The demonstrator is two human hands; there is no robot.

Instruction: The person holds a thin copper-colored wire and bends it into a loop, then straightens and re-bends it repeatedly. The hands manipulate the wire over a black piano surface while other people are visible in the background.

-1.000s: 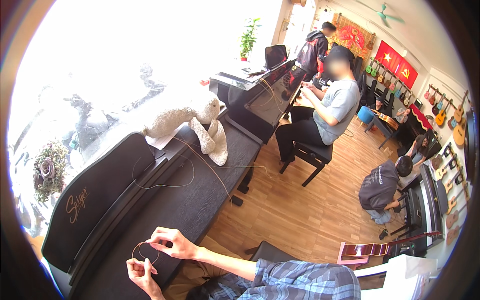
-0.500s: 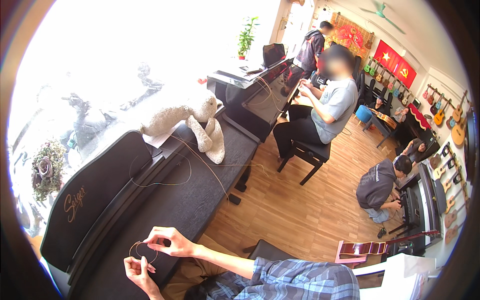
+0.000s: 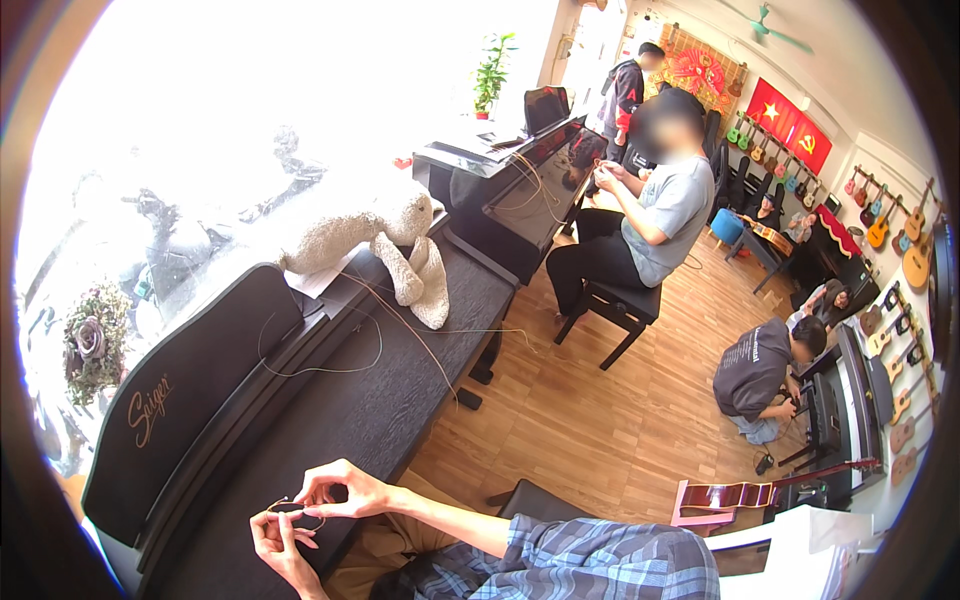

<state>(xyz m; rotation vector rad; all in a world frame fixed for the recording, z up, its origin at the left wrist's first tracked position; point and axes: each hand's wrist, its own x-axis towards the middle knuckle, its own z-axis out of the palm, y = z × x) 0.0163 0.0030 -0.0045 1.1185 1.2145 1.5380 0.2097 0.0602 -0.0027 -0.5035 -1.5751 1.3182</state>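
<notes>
Pinching the string loop (image 3: 284, 503) low in view with the left hand (image 3: 278, 546), pressing thumb to fingers at its left side. Probably best bracing lightly but steadily here, letting the thin string follow its own curve. Showing against the black piano (image 3: 290, 430), between both hands. Looking like a flattened oval from above, stretching its long axis from left fingertips toward right ones, seemingly dipping a little rightward. Pointing no clear end any way; hiding partly behind fingers, so offering no sure sight of a tail. Gripping the loop's right side with the right hand (image 3: 358, 490), curling forefinger toward thumb. Likely calling for small, even turns here, avoiding kinks and sudden springing. Spotting loose strings (image 3: 412, 332) farther right, trailing over the piano.
</notes>
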